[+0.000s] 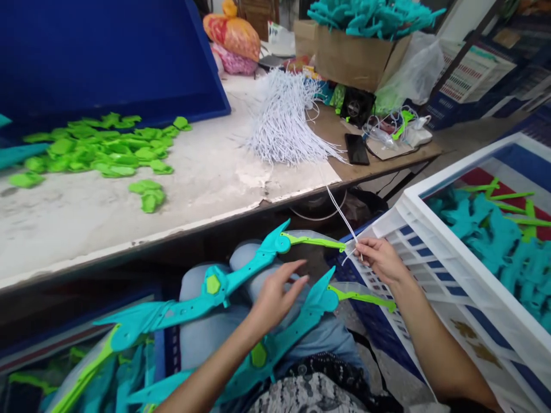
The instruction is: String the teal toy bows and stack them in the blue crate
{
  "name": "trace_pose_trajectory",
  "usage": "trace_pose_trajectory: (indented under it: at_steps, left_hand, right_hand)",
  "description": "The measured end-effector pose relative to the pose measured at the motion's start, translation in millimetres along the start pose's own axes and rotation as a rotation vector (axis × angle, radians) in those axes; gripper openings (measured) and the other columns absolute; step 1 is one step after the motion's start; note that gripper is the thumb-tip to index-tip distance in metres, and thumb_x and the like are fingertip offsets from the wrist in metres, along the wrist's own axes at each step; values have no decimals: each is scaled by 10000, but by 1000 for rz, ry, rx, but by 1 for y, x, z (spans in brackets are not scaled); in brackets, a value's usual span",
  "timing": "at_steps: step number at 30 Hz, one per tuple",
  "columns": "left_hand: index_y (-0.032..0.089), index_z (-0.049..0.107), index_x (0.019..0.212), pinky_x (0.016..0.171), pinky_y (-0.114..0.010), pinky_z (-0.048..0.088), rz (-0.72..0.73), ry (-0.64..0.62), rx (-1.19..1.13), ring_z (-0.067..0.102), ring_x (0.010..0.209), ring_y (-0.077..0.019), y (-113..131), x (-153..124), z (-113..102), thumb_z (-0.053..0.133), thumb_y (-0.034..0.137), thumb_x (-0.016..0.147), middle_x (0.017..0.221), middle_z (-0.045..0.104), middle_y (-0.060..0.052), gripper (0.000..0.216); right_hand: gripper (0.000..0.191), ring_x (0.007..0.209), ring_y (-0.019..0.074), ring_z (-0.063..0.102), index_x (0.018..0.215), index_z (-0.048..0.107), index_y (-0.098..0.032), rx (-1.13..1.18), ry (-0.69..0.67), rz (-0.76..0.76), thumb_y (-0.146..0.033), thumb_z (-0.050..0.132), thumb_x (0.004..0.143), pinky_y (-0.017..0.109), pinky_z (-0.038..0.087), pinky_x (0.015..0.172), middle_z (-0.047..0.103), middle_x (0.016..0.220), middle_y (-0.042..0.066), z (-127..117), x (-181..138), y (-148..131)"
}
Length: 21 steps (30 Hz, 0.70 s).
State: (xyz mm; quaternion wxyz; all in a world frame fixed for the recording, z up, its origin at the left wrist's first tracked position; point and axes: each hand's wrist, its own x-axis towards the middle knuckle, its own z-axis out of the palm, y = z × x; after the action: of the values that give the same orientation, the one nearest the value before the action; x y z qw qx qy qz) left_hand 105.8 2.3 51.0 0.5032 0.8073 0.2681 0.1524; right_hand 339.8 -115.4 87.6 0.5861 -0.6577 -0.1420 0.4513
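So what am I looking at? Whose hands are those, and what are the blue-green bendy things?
The camera sits on a person's head and looks down, so those are that person's own hands. Two teal toy bows lie across the lap. The right hand pinches a white string by the green tip of the upper bow. The left hand is open, over the bows. On the table lie green pieces, a bundle of white strings and a phone. At the right, a white crate holds more teal parts.
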Motion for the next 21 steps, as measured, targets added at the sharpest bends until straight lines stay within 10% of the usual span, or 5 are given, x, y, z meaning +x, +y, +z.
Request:
trace_pose_trajectory:
  at_steps: [6, 15, 21]
  left_hand:
    - [121, 670, 840, 640, -268, 491, -249, -210, -480, 617, 661, -157, 23, 68, 65, 593, 341, 791, 753, 701, -64, 238]
    - [158, 713, 736, 650, -242, 435, -180, -183, -281, 607, 688, -161, 24, 74, 62, 598, 257, 744, 705, 697, -12, 152]
    - [136, 698, 693, 519, -229, 382, -499, -103, -381, 534, 550, -135, -2, 81, 72, 574, 277, 767, 555, 612, -3, 202]
  right_hand:
    - [339, 499, 75, 491, 657, 675, -162, 198, -4, 32, -368, 870, 473, 183, 288, 412, 604, 558, -9, 12, 3, 13]
    - [250, 462, 80, 455, 700, 680, -170, -188, -25, -100, -396, 760, 630, 215, 318, 428, 590, 553, -19, 3, 1, 40]
    - [230, 542, 126, 538, 725, 652, -180, -416, 170, -354, -409, 636, 743, 243, 421, 524, 628, 616, 7, -7, 9, 49]
